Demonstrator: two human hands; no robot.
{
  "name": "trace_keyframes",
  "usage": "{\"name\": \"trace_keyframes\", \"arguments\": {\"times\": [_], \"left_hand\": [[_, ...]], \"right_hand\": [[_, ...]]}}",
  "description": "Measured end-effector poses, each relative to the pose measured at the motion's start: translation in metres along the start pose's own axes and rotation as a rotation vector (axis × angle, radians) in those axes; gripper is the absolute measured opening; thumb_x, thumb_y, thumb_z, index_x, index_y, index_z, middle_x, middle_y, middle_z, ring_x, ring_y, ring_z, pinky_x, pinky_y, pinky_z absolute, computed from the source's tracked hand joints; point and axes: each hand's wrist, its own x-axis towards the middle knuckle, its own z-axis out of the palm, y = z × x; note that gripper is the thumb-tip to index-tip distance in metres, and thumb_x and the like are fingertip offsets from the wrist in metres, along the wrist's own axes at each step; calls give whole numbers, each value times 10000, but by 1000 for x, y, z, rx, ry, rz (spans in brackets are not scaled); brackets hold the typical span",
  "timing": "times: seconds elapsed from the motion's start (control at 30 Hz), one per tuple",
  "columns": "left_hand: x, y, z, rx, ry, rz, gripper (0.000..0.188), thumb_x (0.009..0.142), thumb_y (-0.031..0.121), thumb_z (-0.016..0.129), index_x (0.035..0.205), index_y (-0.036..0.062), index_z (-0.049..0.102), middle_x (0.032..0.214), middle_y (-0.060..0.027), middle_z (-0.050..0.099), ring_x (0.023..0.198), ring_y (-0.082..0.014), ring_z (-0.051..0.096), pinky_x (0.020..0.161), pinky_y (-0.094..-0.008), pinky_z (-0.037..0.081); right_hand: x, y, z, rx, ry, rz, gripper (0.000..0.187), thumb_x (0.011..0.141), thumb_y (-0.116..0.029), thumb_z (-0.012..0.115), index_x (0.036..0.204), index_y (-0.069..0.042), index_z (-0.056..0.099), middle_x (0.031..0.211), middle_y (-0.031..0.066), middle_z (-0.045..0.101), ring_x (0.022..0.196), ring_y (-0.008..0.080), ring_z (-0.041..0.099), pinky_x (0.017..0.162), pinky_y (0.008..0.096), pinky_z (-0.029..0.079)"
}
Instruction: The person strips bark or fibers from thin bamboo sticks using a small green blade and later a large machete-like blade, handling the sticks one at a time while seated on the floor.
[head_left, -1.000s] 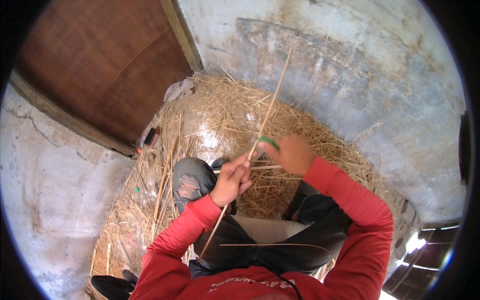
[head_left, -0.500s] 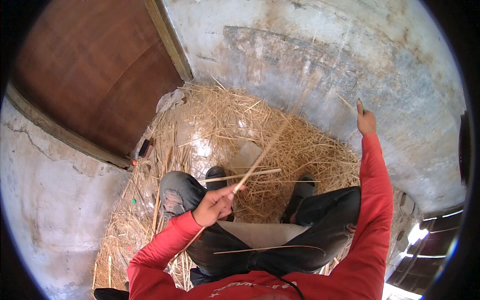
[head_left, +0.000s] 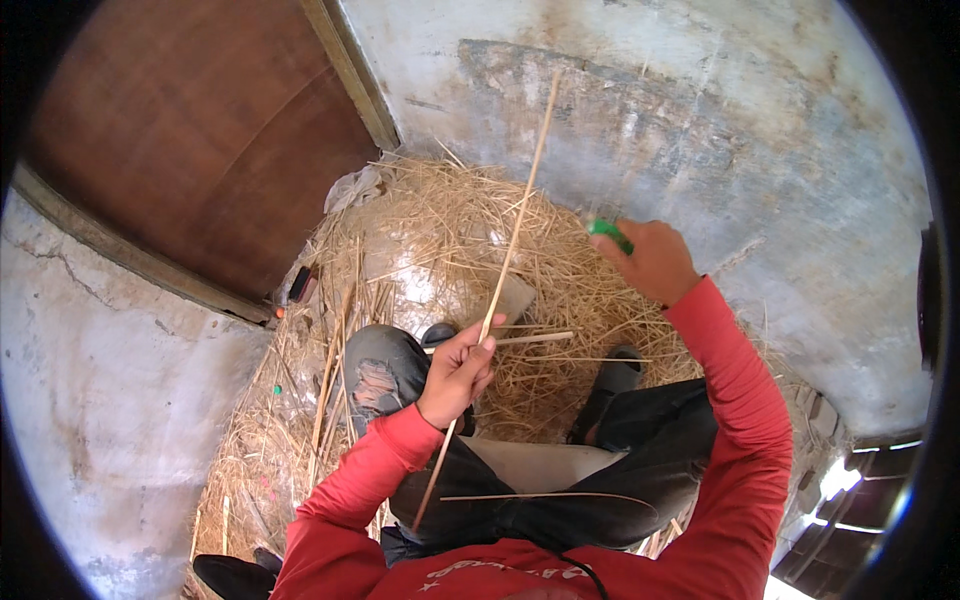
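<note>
Your long pale strip [head_left: 521,215] slants forward and slightly right, propped by one hand.
Beyond the strip's far end stands the wall [head_left: 690,130]; with that long upper stretch unsupported, a wrist turn could swing it into the wall, and hard sideways pressure might snap it at your grip. If the green tool [head_left: 612,236] has an edge, which I can't make out, a slip down the strip could reach your fingers. Your right arm bends at the elbow, its hand [head_left: 655,265] wrapped round the tool, apart from the strip on its right. Your left hand [head_left: 462,375] clasps the strip below its middle, thumb uppermost.
</note>
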Motion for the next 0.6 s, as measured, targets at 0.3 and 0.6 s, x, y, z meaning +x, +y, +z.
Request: {"name": "trace_keyframes", "arguments": {"times": [0.3,0.6], "left_hand": [[13,-11,1,123,150,159,258,937,78,682,1162,4,580,599,114,414,533,16,329,510,-175,279],[12,-9,-6,139,175,47,138,996,170,608,951,40,613,602,99,434,503,5,326,470,-196,260]], "right_hand": [[-35,-91,24,-4,-287,-298,508,924,-513,550,760,-42,647,572,185,594,549,378,628,524,497,492],[-37,-93,23,-16,-423,-355,547,933,-546,518,786,-44,676,584,180,609,563,388,631,554,503,502]]}}
